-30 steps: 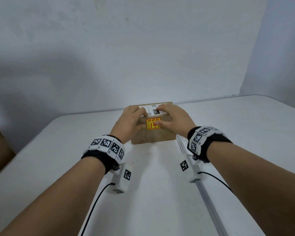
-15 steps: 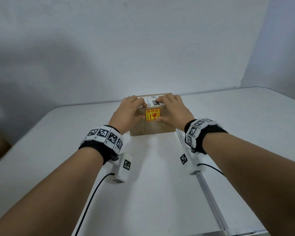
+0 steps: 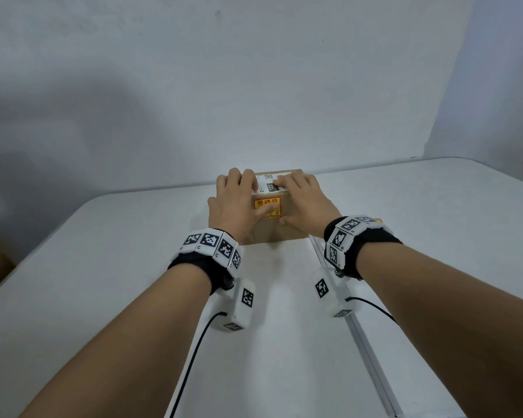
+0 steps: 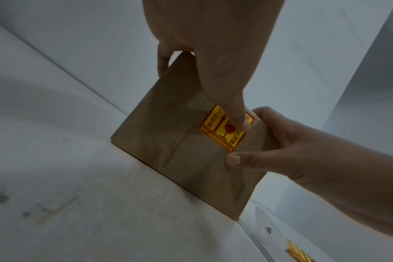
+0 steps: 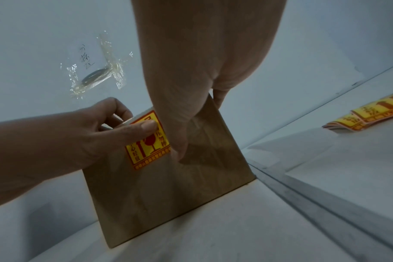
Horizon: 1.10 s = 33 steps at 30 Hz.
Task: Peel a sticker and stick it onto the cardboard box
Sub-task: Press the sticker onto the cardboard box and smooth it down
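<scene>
Where it faces the camera, the cardboard box (image 3: pixel 274 227) carries the yellow-and-red sticker (image 3: pixel 267 207) high on its front, left of centre. Box: brown, upright on the white tabletop (image 3: pixel 133 267), white printed label (image 3: pixel 269 186) on top. Left hand (image 3: pixel 234 206): fingers curled over the box's top edge, thumb pressing the sticker, grip clamped on the box. Right hand (image 3: pixel 304 203): fingers over the top, thumb on the front just below the sticker, likewise clamped on the box. Further stickers (image 5: pixel 368 115): on the tabletop to the right.
</scene>
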Motion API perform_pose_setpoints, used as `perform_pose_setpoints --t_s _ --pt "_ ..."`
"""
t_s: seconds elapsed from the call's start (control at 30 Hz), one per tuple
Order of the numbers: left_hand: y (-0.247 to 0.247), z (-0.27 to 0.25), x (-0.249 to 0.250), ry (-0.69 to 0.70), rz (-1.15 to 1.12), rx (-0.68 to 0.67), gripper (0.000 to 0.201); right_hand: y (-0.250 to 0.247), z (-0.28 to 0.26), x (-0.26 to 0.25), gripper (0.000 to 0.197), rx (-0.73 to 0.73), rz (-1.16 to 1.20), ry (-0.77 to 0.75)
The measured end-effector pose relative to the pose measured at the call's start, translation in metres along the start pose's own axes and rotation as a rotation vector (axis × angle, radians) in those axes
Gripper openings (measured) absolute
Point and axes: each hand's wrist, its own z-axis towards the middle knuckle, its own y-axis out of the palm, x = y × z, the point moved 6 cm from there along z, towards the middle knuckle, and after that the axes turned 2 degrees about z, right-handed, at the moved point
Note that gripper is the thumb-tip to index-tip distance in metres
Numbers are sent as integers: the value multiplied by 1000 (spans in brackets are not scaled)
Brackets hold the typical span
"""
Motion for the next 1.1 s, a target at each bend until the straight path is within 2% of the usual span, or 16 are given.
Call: perform_pose_setpoints --t_s 0.13,0.33,0.7,1.1 --pt "2 -1 1 41 91 6 56 1 -1 1 78 17 10 -2" --pt "3 1 -3 181 196 -54 59 1 0 2 77 17 22 0" --pt "-3 7 -9 340 203 -133 64 1 -1 2 79 21 15 2" --pt "-7 12 -16 284 59 -280 60 2 -1 3 78 34 38 11"
